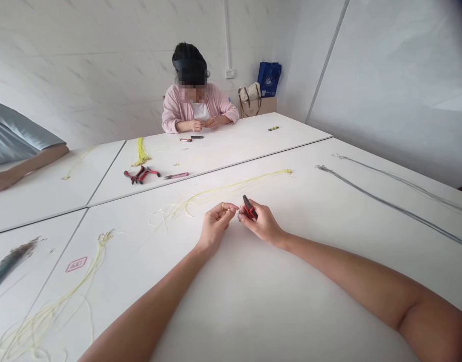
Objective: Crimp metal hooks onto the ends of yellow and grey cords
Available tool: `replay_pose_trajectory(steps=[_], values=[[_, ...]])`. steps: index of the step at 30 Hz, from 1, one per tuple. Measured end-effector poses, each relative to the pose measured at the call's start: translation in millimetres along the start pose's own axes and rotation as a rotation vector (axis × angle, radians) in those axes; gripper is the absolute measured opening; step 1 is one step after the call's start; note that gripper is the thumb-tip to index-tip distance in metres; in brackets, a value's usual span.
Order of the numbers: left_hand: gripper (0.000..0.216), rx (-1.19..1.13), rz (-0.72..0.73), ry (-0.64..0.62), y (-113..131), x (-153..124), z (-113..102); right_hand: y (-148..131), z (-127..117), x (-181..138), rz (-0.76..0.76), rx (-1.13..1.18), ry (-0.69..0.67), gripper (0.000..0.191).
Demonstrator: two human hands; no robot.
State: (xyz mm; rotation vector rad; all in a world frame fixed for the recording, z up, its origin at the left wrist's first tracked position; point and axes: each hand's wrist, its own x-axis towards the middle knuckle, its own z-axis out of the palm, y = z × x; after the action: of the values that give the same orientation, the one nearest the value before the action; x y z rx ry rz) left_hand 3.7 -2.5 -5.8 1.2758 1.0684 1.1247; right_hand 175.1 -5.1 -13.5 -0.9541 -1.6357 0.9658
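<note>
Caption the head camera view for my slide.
Right hand holding red-handled, dark-tipped pliers beside the left hand, above a white table with thin yellow cords.

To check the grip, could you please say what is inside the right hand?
Red-handled pliers sit in the right hand, dark tip showing; the hand hides their handle ends.

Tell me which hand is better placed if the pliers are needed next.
Probably the right hand: it holds the red-handled pliers. The left hand is pinched close beside it with no tool visible, so it seems better suited to steadying.
</note>
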Motion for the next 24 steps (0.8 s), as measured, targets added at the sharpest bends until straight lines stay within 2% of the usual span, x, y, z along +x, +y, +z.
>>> replay_pose_trajectory(steps=[7,15,24], values=[[0.026,0.308,0.135,0.087,2.3,-3.3,-1.5,3.6,-2.4,1.4,-0.043,-0.026,0.059,0.012],[0.023,0.410,0.192,0.097,8.0,-7.4,3.2,6.9,-1.8,0.7,-0.126,-0.108,0.054,0.012],[0.021,0.458,0.253,0.152,7.2,-8.0,5.1,4.8,-1.5,-2.2,-0.147,-0.124,0.051,0.011]])
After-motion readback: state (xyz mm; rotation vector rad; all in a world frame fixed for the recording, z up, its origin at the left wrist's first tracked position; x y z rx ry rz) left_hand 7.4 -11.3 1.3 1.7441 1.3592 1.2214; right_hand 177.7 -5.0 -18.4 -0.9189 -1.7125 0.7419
